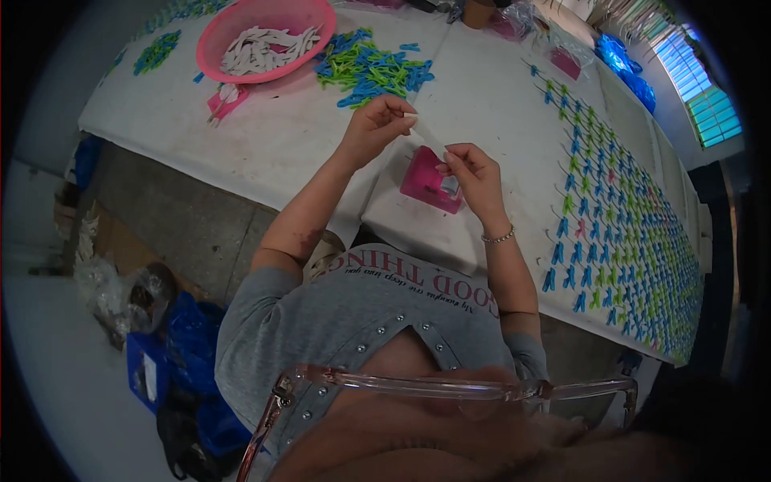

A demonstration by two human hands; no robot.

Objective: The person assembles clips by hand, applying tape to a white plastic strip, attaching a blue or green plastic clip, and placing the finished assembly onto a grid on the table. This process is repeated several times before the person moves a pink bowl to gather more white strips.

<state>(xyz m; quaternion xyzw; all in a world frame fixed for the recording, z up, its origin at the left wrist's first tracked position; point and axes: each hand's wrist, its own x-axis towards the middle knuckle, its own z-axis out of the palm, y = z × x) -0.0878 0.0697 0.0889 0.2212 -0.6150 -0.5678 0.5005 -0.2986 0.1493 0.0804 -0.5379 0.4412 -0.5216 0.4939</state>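
A pale, narrow, see-through strip like clear tape (429, 135) runs taut between my two hands above the white table. My left hand (377, 130) pinches its upper end between thumb and fingertips. At the lower end, the fingers of my right hand (475, 170) are closed on the strip, and a bracelet circles that wrist. Just under the right hand lies a bright pink block (421, 178), with dark marks and a small pale piece at its right side. Beyond the left hand is a loose heap of blue and green clothespins (369, 68).
A pink basin (210, 50) holds many white pieces, with a small pink item (229, 101) beside it. Rows of blue and green clips (606, 233) cover the table's right side. Blue plastic bags (193, 341) lie on the floor to the left.
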